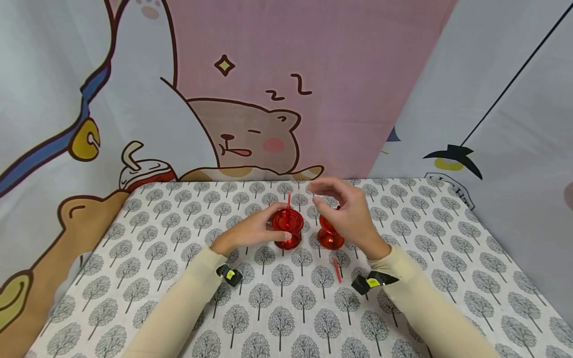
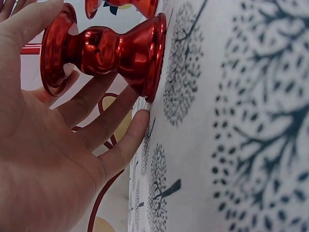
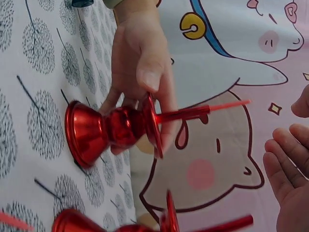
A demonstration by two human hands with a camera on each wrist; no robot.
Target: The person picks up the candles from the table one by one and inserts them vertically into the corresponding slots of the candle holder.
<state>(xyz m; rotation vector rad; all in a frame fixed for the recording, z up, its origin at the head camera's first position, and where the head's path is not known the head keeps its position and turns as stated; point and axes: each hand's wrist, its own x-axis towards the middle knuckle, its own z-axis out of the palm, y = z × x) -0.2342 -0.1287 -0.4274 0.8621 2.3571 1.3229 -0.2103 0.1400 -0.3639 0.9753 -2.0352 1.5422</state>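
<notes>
A shiny red candle holder (image 1: 290, 242) stands upright on the cloth, with a thin red candle (image 1: 289, 199) rising from its centre. My left hand (image 1: 252, 228) holds this holder, thumb at the near side and fingers behind it. In the right wrist view, the paler candle (image 3: 231, 104) sits in a dark red tube. A matching holder (image 1: 331, 239) stands just to the right, partly covered by my right hand (image 1: 353, 214). That hand hovers over it with bent, parted fingers and nothing between them. The second holder's tube (image 3: 227, 224) shows in the right wrist view.
One loose red candle (image 1: 337, 271) lies on the cloth in front of the right holder. The table cloth (image 1: 250, 318) has a grey tree print. Behind the table hangs a cartoon backdrop (image 1: 349, 89). Both wrists wear black straps with small cameras.
</notes>
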